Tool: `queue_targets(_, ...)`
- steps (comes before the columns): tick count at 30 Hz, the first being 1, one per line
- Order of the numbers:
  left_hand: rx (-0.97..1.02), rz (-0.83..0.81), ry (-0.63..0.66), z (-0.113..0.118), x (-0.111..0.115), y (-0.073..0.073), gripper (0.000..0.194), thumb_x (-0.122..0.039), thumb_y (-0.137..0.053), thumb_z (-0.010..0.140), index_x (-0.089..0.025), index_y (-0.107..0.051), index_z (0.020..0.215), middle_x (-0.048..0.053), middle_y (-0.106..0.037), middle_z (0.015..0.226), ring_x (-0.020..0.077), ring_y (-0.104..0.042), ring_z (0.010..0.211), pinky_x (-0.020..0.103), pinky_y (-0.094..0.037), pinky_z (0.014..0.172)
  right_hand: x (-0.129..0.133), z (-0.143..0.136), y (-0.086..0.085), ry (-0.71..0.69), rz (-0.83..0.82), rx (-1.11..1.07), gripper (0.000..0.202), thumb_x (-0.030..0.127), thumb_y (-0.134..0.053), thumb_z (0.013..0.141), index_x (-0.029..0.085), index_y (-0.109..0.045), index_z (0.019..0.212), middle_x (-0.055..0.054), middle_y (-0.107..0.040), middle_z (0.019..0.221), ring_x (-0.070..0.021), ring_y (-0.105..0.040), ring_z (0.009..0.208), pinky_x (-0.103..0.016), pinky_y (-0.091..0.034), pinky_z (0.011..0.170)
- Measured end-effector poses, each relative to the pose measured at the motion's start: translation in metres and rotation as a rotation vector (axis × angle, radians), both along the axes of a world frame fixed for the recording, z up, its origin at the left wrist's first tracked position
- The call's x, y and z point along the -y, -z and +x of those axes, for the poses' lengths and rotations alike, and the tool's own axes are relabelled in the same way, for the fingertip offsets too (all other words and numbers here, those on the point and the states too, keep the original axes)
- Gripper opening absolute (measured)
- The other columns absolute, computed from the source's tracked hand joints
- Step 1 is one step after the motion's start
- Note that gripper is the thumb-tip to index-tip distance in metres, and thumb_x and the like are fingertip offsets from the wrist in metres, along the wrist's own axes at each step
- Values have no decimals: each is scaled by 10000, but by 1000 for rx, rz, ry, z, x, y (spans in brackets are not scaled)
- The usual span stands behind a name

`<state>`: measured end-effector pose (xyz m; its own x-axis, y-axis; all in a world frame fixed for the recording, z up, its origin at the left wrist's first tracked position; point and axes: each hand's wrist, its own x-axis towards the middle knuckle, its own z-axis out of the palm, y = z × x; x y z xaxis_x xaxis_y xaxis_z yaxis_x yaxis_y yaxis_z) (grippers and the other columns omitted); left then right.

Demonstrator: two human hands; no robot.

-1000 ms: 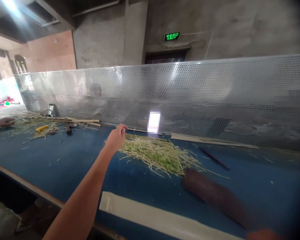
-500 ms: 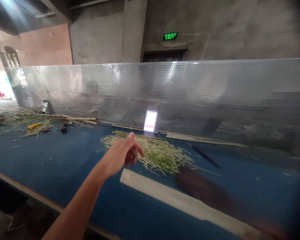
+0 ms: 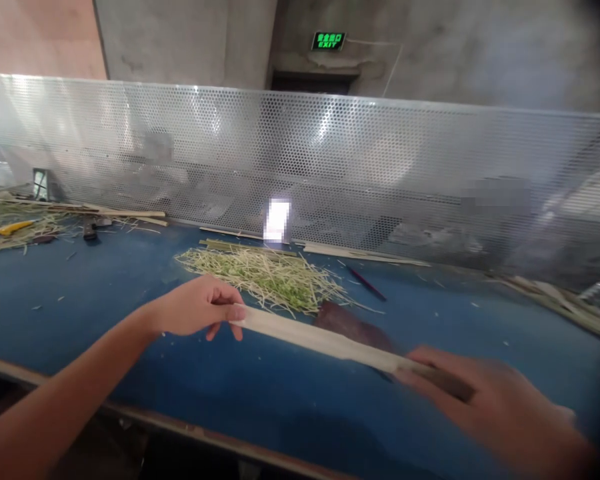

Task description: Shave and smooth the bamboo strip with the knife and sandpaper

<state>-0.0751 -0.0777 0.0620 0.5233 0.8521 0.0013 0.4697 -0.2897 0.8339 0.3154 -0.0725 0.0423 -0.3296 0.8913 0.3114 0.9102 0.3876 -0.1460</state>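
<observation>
My left hand pinches the near-left end of a long, pale, flat bamboo strip between thumb and fingers. The strip runs rightward above the blue tabletop to my right hand. That hand, a little blurred, is closed round the brown handle of a cleaver with a broad dark blade. The strip passes in front of the blade, and its right end meets the fingers there; whether they grip it too is unclear. Just beyond, a heap of thin green and pale shavings lies on the table.
A perforated metal screen stands along the table's back, with a lit phone against it. A thin dark stick lies right of the heap. At the left are a yellow-handled cutter and more shavings. Dry strips lie far right.
My left hand has closed on the end of the strip, which was lying on the table and is now raised. The right hand with the cleaver has come further into view.
</observation>
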Motion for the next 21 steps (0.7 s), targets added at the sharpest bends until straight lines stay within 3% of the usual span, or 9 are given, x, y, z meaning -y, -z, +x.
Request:
queue_targets(3,-106,32,108,-5,-18,-5,296,-425,-486,923,-187,-658,879,26,-739,955,56,-566,516,193,-464,543,-10,-5,-9,-48,-172,39,440,644,-424,861,291,-638,710,-7,-643,596,-194,-606,540,-297,-418,530)
queue_targets(6,-166,62,102,-9,-31,0,292,-404,-449,929,-204,-660,958,33,-734,1010,74,-617,577,206,-474,587,-21,-7,-12,-39,-188,72,427,624,-428,881,274,-656,794,-20,-678,672,-202,-627,600,-298,-411,568)
queue_targets(10,-259,125,-140,-19,-43,10,359,-373,-435,907,-214,-598,1184,46,-741,972,110,-655,635,222,-473,596,-31,-2,-13,-16,-152,96,414,597,-428,891,263,-671,852,-32,-702,713,-211,-642,615,-294,-406,557)
queue_targets(17,-450,293,-503,-23,-46,1,463,-593,-458,862,-187,-679,853,57,-722,773,154,-618,589,270,-439,539,-33,8,-8,2,-88,72,404,592,-454,875,262,-668,785,-16,-680,639,-205,-636,575,-285,-397,531)
queue_targets(19,-518,449,-538,-13,-41,-2,526,-660,-441,847,-192,-675,901,69,-724,857,192,-641,707,315,-471,640,-33,3,-8,-3,-113,85,415,587,-432,888,256,-665,798,-22,-684,654,-205,-631,582,-290,-392,541)
queue_targets(21,-551,628,-459,3,-37,-2,587,-682,-398,863,-201,-640,1097,95,-693,1095,246,-632,951,374,-476,803,-31,-6,-10,-19,-143,101,424,583,-410,899,252,-659,809,-22,-684,663,-203,-622,585,-294,-384,550)
